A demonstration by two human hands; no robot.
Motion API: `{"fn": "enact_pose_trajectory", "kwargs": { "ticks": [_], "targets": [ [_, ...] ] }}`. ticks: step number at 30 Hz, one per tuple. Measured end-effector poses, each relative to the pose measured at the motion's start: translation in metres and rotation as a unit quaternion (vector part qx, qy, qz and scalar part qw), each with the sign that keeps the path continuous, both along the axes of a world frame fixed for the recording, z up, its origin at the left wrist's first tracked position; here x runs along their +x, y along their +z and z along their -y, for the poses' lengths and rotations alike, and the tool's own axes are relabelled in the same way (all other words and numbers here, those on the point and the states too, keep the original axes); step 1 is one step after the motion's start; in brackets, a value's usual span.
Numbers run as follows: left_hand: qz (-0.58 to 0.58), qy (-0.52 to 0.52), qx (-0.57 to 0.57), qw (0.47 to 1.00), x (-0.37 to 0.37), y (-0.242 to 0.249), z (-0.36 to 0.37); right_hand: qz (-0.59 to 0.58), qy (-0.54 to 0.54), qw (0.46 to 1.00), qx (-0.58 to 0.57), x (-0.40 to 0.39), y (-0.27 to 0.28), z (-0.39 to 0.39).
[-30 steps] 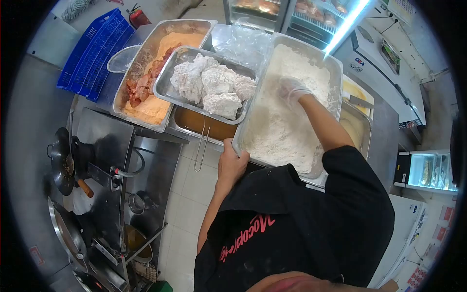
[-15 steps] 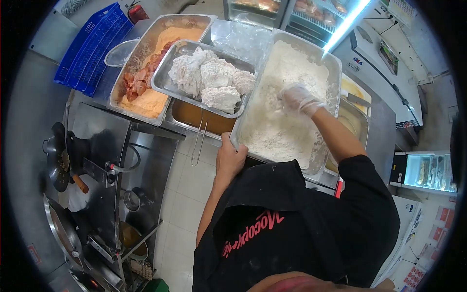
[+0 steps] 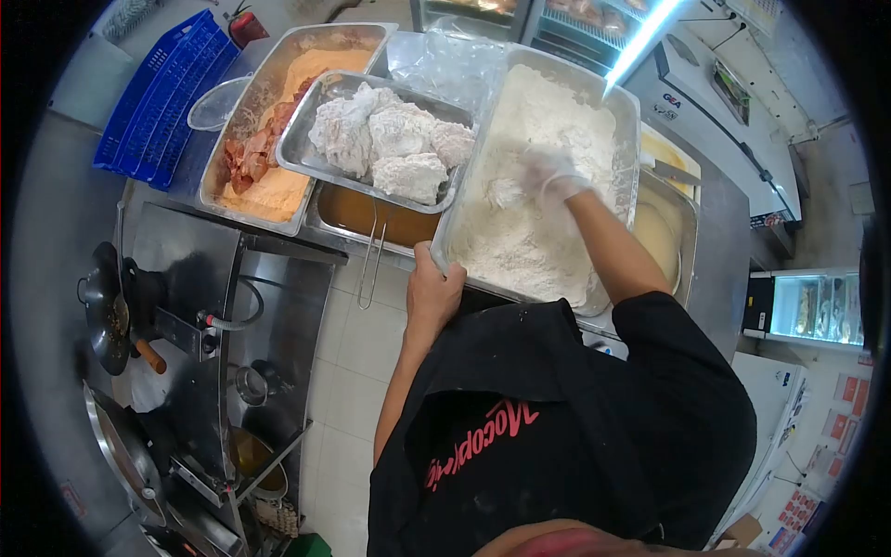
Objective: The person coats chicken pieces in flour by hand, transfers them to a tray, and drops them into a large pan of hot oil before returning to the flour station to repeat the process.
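My left hand (image 3: 433, 290), bare, is closed around the near left corner of a deep metal tray (image 3: 452, 243) filled with white flour (image 3: 529, 265). My right hand (image 3: 554, 181), in a clear plastic glove, is over the middle of the flour and smeared by motion, so its fingers cannot be made out. Close to its fingertips lies a flour-coated lump (image 3: 506, 192). On the left, a smaller metal tray (image 3: 295, 153) holds several floured chicken pieces (image 3: 408, 176).
Beneath the smaller tray is a pan of brown liquid (image 3: 371, 221) with a wire handle (image 3: 371, 269) sticking out. Further left, a tray of orange flour (image 3: 320, 67) bears raw marinated meat (image 3: 251, 160). A knife (image 3: 670, 170) lies at the right. A wok (image 3: 109, 302) sits lower left.
My right hand has shifted slightly left and up in the flour and is now blurred. A floured lump shows beside it. My left hand keeps its grip on the tray corner.
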State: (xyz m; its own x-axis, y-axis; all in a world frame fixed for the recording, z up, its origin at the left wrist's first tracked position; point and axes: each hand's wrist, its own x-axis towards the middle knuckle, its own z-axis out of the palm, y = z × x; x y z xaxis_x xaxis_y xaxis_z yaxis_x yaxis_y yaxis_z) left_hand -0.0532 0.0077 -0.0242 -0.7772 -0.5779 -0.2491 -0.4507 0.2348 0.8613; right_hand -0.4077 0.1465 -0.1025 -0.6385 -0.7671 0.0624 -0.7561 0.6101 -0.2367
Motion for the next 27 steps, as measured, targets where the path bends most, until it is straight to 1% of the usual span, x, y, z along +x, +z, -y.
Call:
{"fn": "enact_pose_trajectory", "kwargs": {
  "ticks": [1,2,3,5,6,8,9,10,11,12,14,15,16,17,18,19,20,21,22,23,24,26,27],
  "targets": [
    [0.000,-0.002,-0.003,1.000,-0.001,0.000,0.000,-0.038,-0.016,0.990,0.134,0.048,0.037,0.012],
    [-0.009,0.006,0.004,1.000,-0.001,0.000,-0.001,-0.075,-0.030,0.960,0.267,0.097,0.078,0.026],
    [-0.017,0.013,0.013,1.000,0.000,0.000,-0.001,-0.073,-0.031,0.961,0.266,0.105,0.077,0.022],
    [-0.017,0.013,0.010,1.000,0.000,-0.001,0.000,-0.050,-0.130,0.973,0.184,0.116,0.074,0.013],
    [-0.017,0.011,0.008,1.000,0.000,0.002,-0.001,-0.047,-0.134,0.972,0.188,0.121,0.074,0.010],
    [-0.016,0.012,0.026,0.999,-0.002,0.011,-0.002,-0.062,-0.102,0.972,0.200,0.128,0.075,0.008],
    [-0.012,0.014,0.040,0.999,-0.002,0.015,-0.002,-0.058,-0.114,0.971,0.202,0.135,0.075,0.003],
    [-0.011,0.001,0.041,0.999,-0.001,0.009,-0.001,-0.078,-0.050,0.988,0.123,0.141,0.074,-0.003],
    [-0.023,0.005,0.036,0.999,-0.001,0.000,-0.001,-0.100,0.014,0.994,0.044,0.145,0.074,-0.010],
    [-0.037,0.013,0.033,0.999,-0.001,-0.007,0.000,-0.100,0.004,0.994,0.047,0.139,0.075,-0.015],
    [-0.027,0.007,0.046,0.999,-0.002,-0.008,0.001,-0.046,0.027,0.999,0.005,0.123,0.075,-0.024],
    [-0.018,0.009,0.052,0.998,-0.002,-0.009,0.001,-0.043,0.020,0.999,0.008,0.124,0.091,-0.030],
    [-0.016,0.004,0.054,0.998,-0.001,-0.010,0.001,0.083,-0.030,0.996,-0.030,0.125,0.127,-0.033],
    [-0.015,0.004,0.048,0.999,-0.001,-0.011,0.002,0.206,-0.078,0.973,-0.068,0.124,0.157,-0.036],
    [-0.015,0.006,0.043,0.999,-0.002,-0.012,0.002,0.205,-0.080,0.973,-0.067,0.122,0.178,-0.041],
    [-0.016,0.005,0.045,0.999,-0.002,-0.013,0.003,0.232,-0.128,0.958,-0.106,0.119,0.196,-0.050],
    [-0.020,0.007,0.042,0.999,-0.002,-0.015,0.003,0.258,-0.176,0.939,-0.145,0.115,0.205,-0.061],
    [-0.025,0.009,0.039,0.999,-0.002,-0.016,0.003,0.255,-0.176,0.940,-0.143,0.104,0.198,-0.073],
    [-0.027,0.008,0.042,0.999,-0.001,-0.014,0.002,0.165,-0.214,0.963,0.002,0.087,0.183,-0.087],
    [-0.031,0.004,0.040,0.999,-0.001,-0.007,0.001,0.069,-0.246,0.956,0.147,0.080,0.170,-0.099],
    [-0.036,0.000,0.037,0.999,-0.001,-0.002,0.002,0.067,-0.247,0.955,0.147,0.082,0.163,-0.107],
    [-0.043,0.007,0.033,0.999,-0.001,-0.007,0.001,-0.073,-0.145,0.963,0.214,0.084,0.157,-0.110],
    [-0.043,0.011,0.029,0.999,-0.002,-0.007,0.001,-0.076,-0.142,0.964,0.212,0.088,0.162,-0.104]
  ]
}}
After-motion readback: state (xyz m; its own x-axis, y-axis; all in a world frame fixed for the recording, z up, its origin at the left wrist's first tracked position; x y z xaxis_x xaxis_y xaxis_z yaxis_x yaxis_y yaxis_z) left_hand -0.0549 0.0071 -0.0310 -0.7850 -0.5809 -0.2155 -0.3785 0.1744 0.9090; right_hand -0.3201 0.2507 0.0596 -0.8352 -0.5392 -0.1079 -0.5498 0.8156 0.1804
